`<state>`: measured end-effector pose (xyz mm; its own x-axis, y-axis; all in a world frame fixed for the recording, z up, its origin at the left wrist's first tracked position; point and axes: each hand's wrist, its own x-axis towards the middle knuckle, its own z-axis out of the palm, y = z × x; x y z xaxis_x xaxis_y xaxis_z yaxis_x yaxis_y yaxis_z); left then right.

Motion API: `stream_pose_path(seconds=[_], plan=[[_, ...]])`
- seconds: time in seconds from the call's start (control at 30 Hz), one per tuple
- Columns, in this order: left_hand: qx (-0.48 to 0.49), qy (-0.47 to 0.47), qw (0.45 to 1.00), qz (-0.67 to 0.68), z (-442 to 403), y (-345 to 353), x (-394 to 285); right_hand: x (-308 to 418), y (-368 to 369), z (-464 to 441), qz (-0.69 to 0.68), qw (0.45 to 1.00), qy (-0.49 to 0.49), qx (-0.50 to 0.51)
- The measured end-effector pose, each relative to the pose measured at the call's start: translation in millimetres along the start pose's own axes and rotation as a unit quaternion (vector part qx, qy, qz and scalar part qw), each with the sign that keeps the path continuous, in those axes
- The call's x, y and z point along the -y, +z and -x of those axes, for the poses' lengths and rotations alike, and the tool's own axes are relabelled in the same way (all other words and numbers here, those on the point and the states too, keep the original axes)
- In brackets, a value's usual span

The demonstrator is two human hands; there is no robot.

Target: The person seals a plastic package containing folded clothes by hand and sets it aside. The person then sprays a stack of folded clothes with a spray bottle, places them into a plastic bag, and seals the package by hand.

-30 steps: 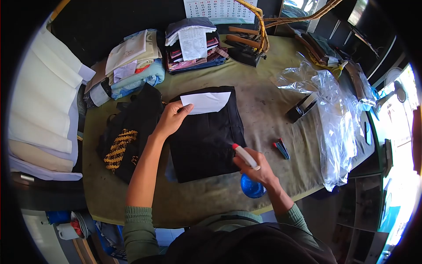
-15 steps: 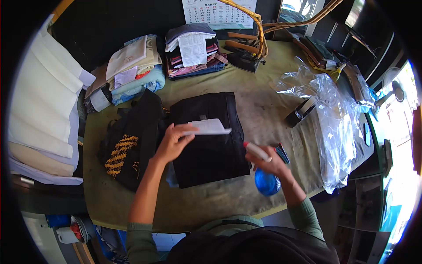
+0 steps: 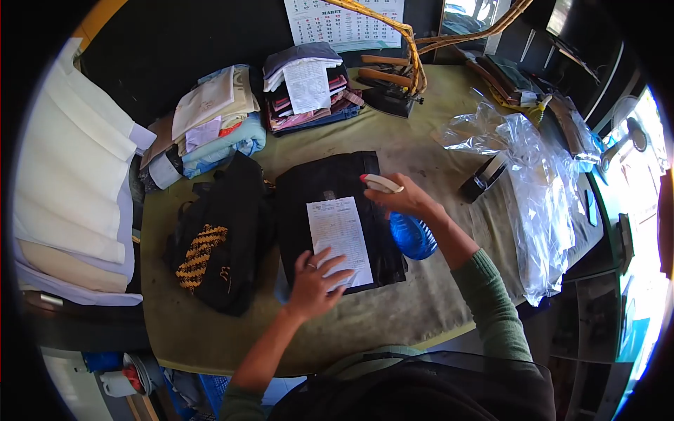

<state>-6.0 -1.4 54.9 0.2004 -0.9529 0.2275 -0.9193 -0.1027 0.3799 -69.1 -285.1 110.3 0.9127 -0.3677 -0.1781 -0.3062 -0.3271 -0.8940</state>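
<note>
A folded black garment (image 3: pixel 291 186) lies on the cloth-covered table in front of me. On top of it rests a white paper slip (image 3: pixel 344 242) with printed and handwritten lines. My left hand (image 3: pixel 316 284) is spread, its fingers over the lower left of the slip. My right hand (image 3: pixel 407 198) grips a spray bottle (image 3: pixel 415 237) by its neck, above the garment's right side; the body is blue, the head white with a red nozzle pointing left. To the left is a black cloth item (image 3: pixel 228 238) with a yellow pattern.
Stacks of folded clothes (image 3: pixel 305 91), one carrying a paper, stand at the back beside an iron (image 3: pixel 390 100) with a yellow cord. Clear plastic bags (image 3: pixel 530 203) and a black tape dispenser (image 3: pixel 483 181) lie on the right. White cloths (image 3: pixel 77 175) hang at left.
My left hand has let go of the paper slip, which now lies flat on the black garment. My right hand has raised the spray bottle up and left, over the garment's right edge.
</note>
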Motion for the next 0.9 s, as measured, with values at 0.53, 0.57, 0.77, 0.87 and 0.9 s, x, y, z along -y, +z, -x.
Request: stream_pose_path(seconds=[0.53,0.57,0.77,0.87,0.9], plan=[[-0.004,-0.039,0.994,-0.107,-57.1,77.9,-52.9,-51.6,-8.5,130.3,-0.213,0.973,0.076,-0.054],[-0.002,-0.039,0.993,-0.112,-58.1,77.9,-53.2,-52.5,-9.0,132.3,-0.221,0.971,0.061,-0.071],[-0.063,-0.092,0.962,0.248,-60.4,41.5,-33.2,-45.8,-22.0,141.5,-0.242,0.959,0.045,-0.142],[-0.145,-0.237,0.85,0.448,-64.1,-29.6,-31.3,-42.9,-19.5,136.3,-0.233,0.955,0.012,-0.184],[-0.179,-0.221,0.842,0.458,-58.8,-28.6,8.5,-40.4,-12.4,132.5,-0.241,0.949,-0.012,-0.203]])
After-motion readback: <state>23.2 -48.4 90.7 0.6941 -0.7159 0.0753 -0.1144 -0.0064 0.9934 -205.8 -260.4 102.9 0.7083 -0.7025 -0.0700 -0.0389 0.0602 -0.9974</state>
